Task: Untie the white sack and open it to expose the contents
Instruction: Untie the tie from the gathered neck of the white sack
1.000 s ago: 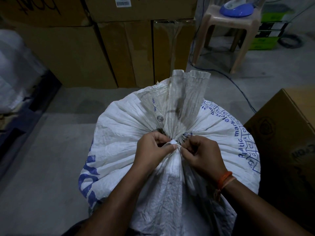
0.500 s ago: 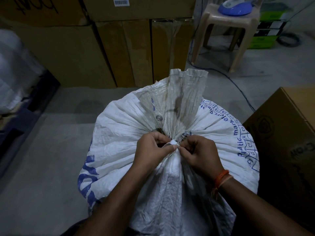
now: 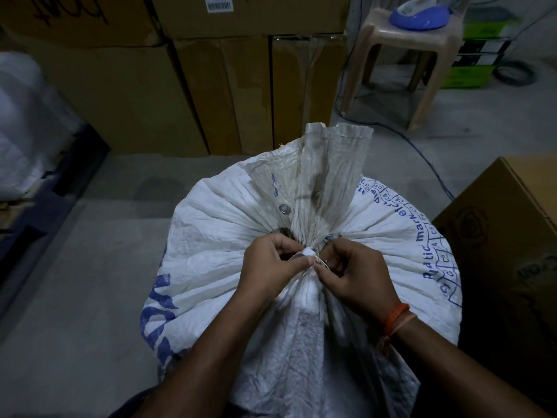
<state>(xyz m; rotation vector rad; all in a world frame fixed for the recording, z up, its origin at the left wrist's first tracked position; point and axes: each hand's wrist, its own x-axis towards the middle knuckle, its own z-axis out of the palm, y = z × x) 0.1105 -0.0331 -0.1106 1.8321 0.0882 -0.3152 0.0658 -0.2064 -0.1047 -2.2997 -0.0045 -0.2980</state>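
Observation:
A full white woven sack (image 3: 211,236) with blue print stands on the floor right in front of me. Its mouth is gathered into a neck, and the loose top flap (image 3: 328,164) sticks up beyond the tie. A thin pale string knot (image 3: 316,260) binds the neck. My left hand (image 3: 271,263) pinches the knot from the left with thumb and fingers. My right hand (image 3: 358,276), with an orange wrist thread, pinches the string from the right. Both hands meet at the knot. The sack's contents are hidden.
Stacked cardboard boxes (image 3: 229,92) stand behind the sack. Another brown box (image 3: 509,251) is close on the right. A beige plastic stool (image 3: 407,40) with a blue object on it stands at the back right, with a blue cable (image 3: 422,158) on the concrete floor. A white bundle (image 3: 27,125) lies left.
Both hands stay at the knot with only small finger movements. A little of the thin string now shows between the fingertips.

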